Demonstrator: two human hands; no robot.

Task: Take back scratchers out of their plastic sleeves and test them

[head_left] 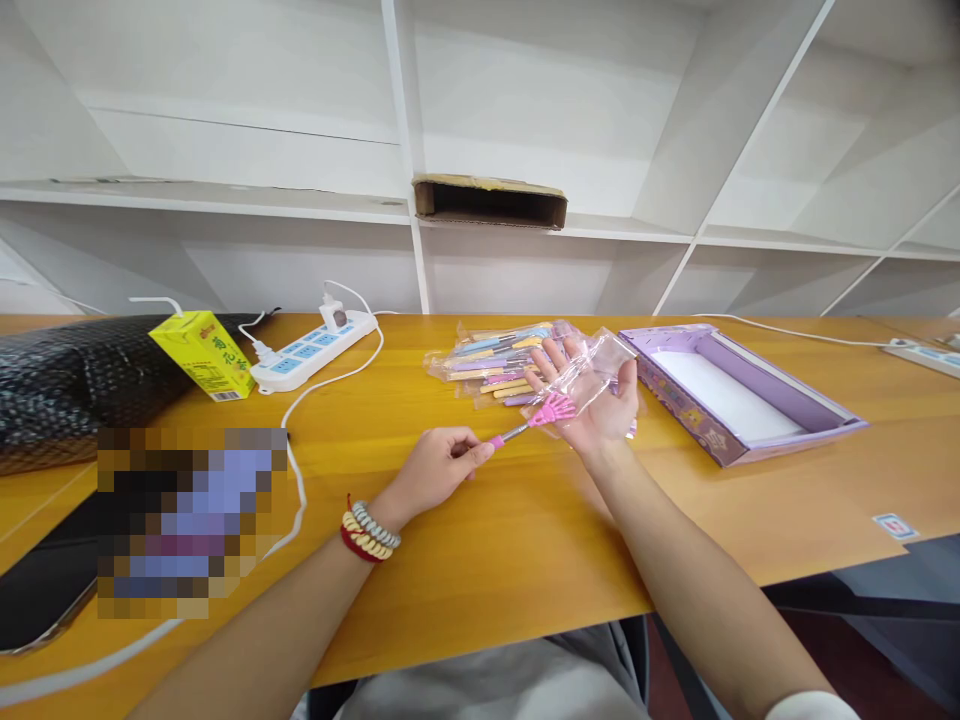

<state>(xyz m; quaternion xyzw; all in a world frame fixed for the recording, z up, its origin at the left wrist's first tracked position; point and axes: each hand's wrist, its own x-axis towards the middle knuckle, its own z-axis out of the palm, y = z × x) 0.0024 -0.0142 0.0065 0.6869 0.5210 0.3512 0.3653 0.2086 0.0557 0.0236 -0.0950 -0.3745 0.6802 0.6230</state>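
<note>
In my left hand (442, 465) is the pink handle end of a small telescopic back scratcher (553, 409), with the fingers closed round it. Its metal rod slants up to the right, and its pink hand-shaped head lies against my right palm. My right hand (600, 400) is open, palm up, fingers spread. A clear plastic sleeve (592, 362) lies across that palm and fingers. Behind my right hand is a pile of wrapped back scratchers (495, 362) in blue, purple, pink and yellow, partly hidden by the fingers.
A purple display box (787, 435) stands open at right. Left are a yellow drink carton (202, 355), a white power strip (315, 350) with a cable, a black bag (82, 380) and a dark phone (45, 590). A cardboard box (491, 203) sits on the white shelves behind.
</note>
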